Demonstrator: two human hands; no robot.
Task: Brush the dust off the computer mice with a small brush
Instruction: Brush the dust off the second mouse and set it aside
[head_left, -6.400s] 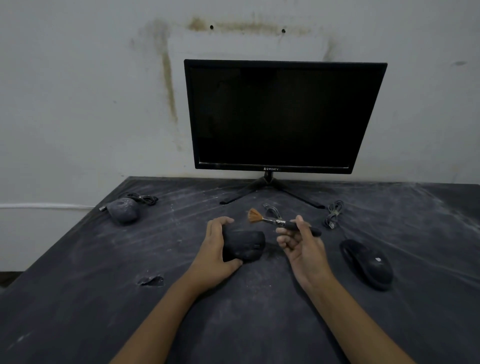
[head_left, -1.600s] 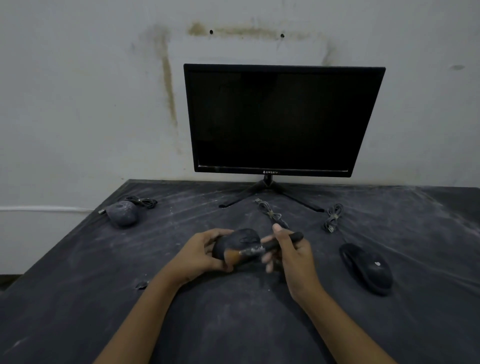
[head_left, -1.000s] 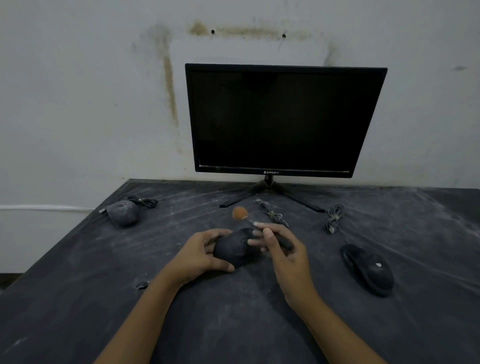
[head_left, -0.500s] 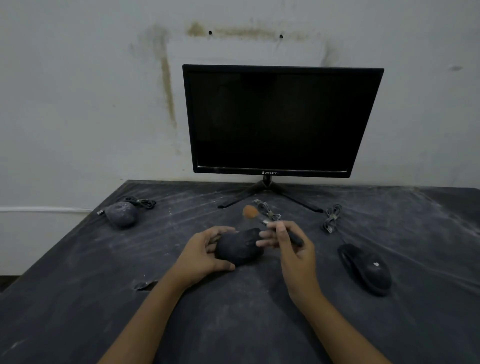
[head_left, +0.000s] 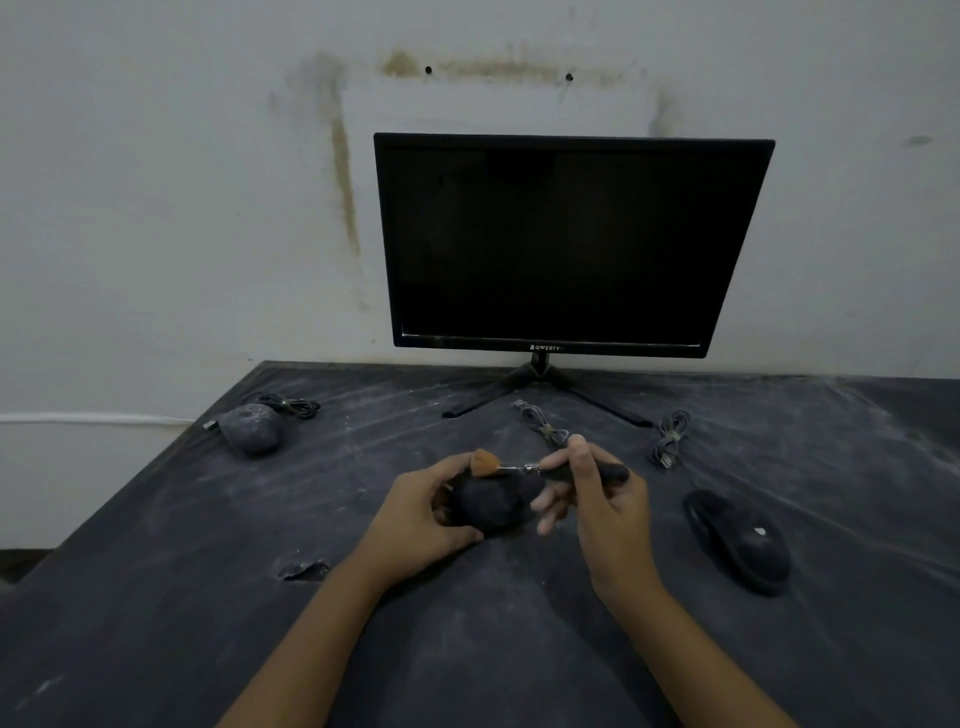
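Stained off-white plaster wall (head_left: 156, 208) rises behind a dark, dust-streaked table (head_left: 467, 649). A black flat monitor (head_left: 571, 244) with a blank screen stands on thin splayed legs at the middle of the table's far edge.

From the head camera, the left hand (head_left: 415, 514) is near the middle of the table. It grips a dark, rounded, dust-coated computer mouse (head_left: 493, 501), with the thumb along the near side and the fingers curled over the far side. The right hand (head_left: 608, 509) is just beside it. It pinches a small brush with a black handle and metal ferrule (head_left: 537, 470) between thumb and forefinger, and the other fingers are loosely curled and blurred below. The brush lies roughly level with its handle end toward the right edge. Its orange bristles (head_left: 484, 462) sit over the far top of the gripped mouse, close to the left fingertips. In this dim light they seem to touch the shell, but I cannot be sure.

A second rounded mouse, grey with dust (head_left: 252, 428), lies at the far left corner with its coiled black cable (head_left: 291, 404) touching it. A clean-looking black mouse (head_left: 737, 540) lies toward the right edge, apart from both hands. Two tied grey cable bundles lie on the table, one (head_left: 543, 426) just beyond the right hand and one (head_left: 670, 439) nearer the right edge. A small tear (head_left: 304, 570) shows in the table covering, left of the left wrist.
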